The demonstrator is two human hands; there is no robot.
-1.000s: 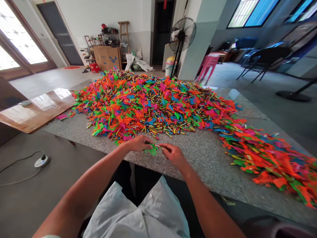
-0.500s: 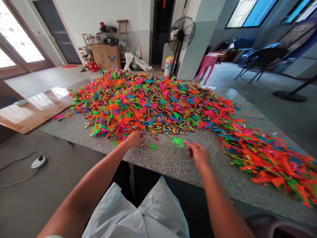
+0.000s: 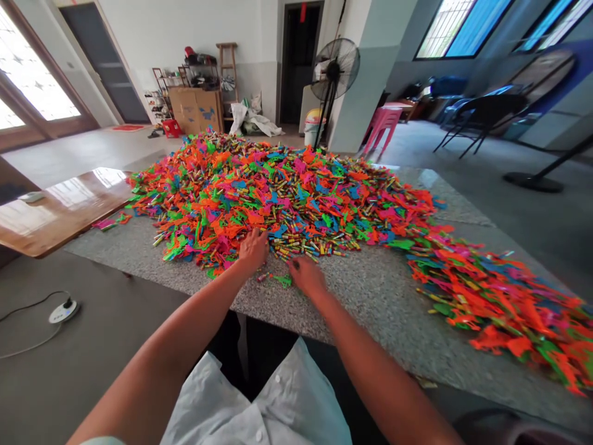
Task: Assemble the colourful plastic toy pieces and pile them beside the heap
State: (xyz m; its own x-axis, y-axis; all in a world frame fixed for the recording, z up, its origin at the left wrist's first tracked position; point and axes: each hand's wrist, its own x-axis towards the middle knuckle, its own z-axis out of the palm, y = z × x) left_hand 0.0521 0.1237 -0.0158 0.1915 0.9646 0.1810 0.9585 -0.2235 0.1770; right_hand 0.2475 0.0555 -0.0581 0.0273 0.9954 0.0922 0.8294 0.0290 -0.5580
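Note:
My left hand (image 3: 254,248) reaches into the front edge of a big pile of bright plastic pieces (image 3: 250,217) and small yellow-and-red tubes (image 3: 301,241). Its fingers are bent down among the pieces; whatever they grip is hidden. Just right of it, my right hand (image 3: 306,275) is low over the stone tabletop, its fingers curled together by the nearest tubes. I cannot make out anything in them. Between the two hands, a loose green plastic piece (image 3: 282,281) with a small pinkish tube end (image 3: 263,277) lies on the stone.
A second heap of orange, green and pink pieces (image 3: 500,296) spreads along the right of the grey stone table (image 3: 361,303). A glossy wooden board (image 3: 60,210) adjoins at left. Beyond stand a fan (image 3: 334,71), pink stools (image 3: 384,123) and a cardboard box (image 3: 194,110).
My right hand has moved left, close to my left hand, and the green piece it held is no longer in it. My left hand has moved slightly up into the pile's edge.

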